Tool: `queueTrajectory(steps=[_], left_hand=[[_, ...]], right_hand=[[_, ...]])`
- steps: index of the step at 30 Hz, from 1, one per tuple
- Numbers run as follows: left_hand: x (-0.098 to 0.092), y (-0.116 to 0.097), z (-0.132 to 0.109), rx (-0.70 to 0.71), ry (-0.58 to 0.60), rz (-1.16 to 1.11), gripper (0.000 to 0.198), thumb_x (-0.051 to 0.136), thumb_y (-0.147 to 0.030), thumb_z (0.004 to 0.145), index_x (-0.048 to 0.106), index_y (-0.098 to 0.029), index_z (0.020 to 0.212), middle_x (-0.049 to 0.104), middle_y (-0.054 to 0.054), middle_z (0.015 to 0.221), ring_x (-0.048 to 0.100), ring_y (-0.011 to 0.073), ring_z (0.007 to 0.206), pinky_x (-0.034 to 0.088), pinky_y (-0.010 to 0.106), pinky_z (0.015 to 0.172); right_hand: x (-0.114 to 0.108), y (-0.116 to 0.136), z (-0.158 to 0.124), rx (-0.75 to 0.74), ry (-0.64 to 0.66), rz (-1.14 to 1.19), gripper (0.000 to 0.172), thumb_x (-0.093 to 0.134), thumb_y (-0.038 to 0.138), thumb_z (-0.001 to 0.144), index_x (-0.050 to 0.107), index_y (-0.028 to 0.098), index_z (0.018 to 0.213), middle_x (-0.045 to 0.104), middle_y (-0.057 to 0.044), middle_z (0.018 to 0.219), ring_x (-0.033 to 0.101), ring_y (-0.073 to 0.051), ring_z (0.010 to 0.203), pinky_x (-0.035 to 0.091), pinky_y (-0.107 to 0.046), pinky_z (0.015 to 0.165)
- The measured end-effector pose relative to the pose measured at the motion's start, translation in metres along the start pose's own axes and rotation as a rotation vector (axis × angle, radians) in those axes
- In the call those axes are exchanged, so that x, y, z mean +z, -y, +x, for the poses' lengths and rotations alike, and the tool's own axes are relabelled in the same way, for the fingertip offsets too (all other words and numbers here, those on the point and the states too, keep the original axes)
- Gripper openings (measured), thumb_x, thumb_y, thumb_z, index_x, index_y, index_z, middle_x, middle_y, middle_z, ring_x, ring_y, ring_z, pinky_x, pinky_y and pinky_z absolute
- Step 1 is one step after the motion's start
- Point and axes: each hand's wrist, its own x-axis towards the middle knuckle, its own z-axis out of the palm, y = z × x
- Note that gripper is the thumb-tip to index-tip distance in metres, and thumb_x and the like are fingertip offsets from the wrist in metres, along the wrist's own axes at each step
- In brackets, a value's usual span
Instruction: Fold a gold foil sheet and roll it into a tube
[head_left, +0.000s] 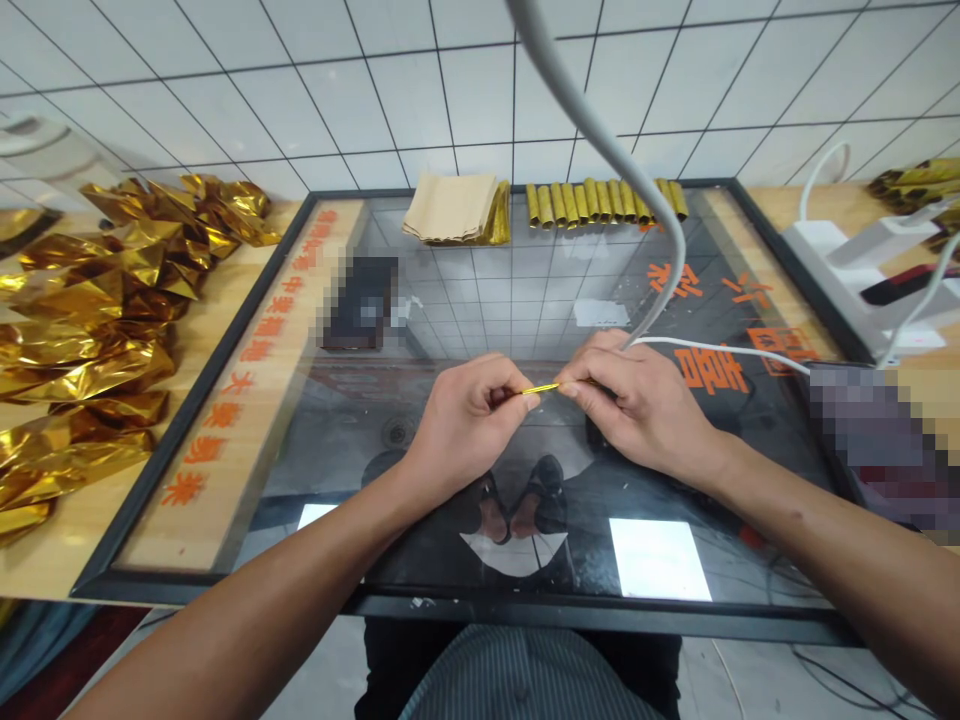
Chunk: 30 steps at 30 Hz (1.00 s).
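Note:
Between my two hands, a thin strip of folded gold foil paper point(541, 389) is stretched just above the glass panel point(465, 300). My left hand point(474, 412) pinches its left end between thumb and fingers. At the other end, the thumb and forefinger of my right hand point(634, 395) are closed on the strip. Behind them, near the panel's far edge, lies a stack of tan paper sheets point(452, 208) with gold sheets beside it. To its right stretches a row of rolled gold foil pieces point(600, 203).
Folded shiny gold foil shapes point(97, 330) heap up at the left. A grey flexible tube point(600, 120) hangs down close to my right hand. White power strip point(829, 270) with plugs and cables sits at the right, beside more gold rolls point(919, 190). A dark box point(360, 300) lies left.

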Motion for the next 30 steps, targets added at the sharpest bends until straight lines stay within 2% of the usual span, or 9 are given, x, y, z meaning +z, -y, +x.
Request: queueTrajectory(steps=[4,10,16,21,25,30], left_hand=[[-0.0001,-0.0027,0.0004,-0.016,-0.005,-0.095,0.019,0.069,-0.017,0.092,0.065,-0.02,0.073,0.065,-0.003,0.072,0.058,0.0123,0.068,0.044,0.027,0.065],[0.0017,-0.0039,0.0023,-0.024,0.044,-0.013,0.006,0.072,-0.019,0.092,0.07,-0.021,0.087,0.066,-0.005,0.077,0.06,0.0115,0.072,0.044,0.025,0.067],[-0.001,-0.0055,-0.0011,0.077,0.017,0.038,0.022,0.07,-0.017,0.095,0.067,-0.02,0.073,0.063,-0.005,0.068,0.056,0.0104,0.063,0.041,0.027,0.063],[-0.0003,-0.0059,-0.0031,0.126,0.013,0.089,0.022,0.069,-0.016,0.096,0.066,-0.02,0.075,0.061,-0.005,0.068,0.055,0.0102,0.064,0.041,0.026,0.063],[0.0007,-0.0054,-0.0009,0.09,0.057,0.078,0.017,0.07,-0.022,0.097,0.067,-0.021,0.08,0.066,-0.004,0.073,0.058,0.0111,0.067,0.042,0.026,0.064],[-0.0066,-0.0037,-0.0005,0.117,0.07,0.044,0.018,0.07,-0.019,0.097,0.069,-0.02,0.079,0.068,-0.003,0.075,0.059,0.0112,0.068,0.042,0.026,0.066]], right_hand=[[-0.0008,0.0004,0.0001,-0.009,-0.013,0.025,0.014,0.057,0.026,0.107,0.068,0.026,0.098,0.071,-0.004,0.088,0.064,-0.024,0.086,0.048,-0.04,0.081],[-0.001,-0.0019,-0.0018,-0.042,0.004,-0.011,0.012,0.057,0.024,0.106,0.067,0.025,0.1,0.071,-0.006,0.092,0.063,-0.025,0.09,0.048,-0.042,0.083],[0.0025,0.0008,-0.0029,-0.036,0.025,0.013,0.013,0.056,0.029,0.109,0.068,0.025,0.102,0.073,-0.005,0.093,0.066,-0.024,0.091,0.049,-0.042,0.086],[0.0023,0.0048,0.0,-0.026,0.068,0.068,0.015,0.057,0.031,0.11,0.068,0.024,0.104,0.074,-0.004,0.094,0.068,-0.022,0.089,0.049,-0.038,0.084],[-0.0002,0.0047,-0.0007,0.015,0.042,0.136,0.017,0.058,0.029,0.109,0.07,0.024,0.099,0.073,-0.002,0.086,0.065,-0.019,0.078,0.047,-0.035,0.077],[-0.0026,0.0033,-0.0016,0.042,0.028,0.136,0.015,0.061,0.028,0.107,0.072,0.024,0.099,0.074,-0.001,0.087,0.066,-0.018,0.079,0.046,-0.034,0.078]])
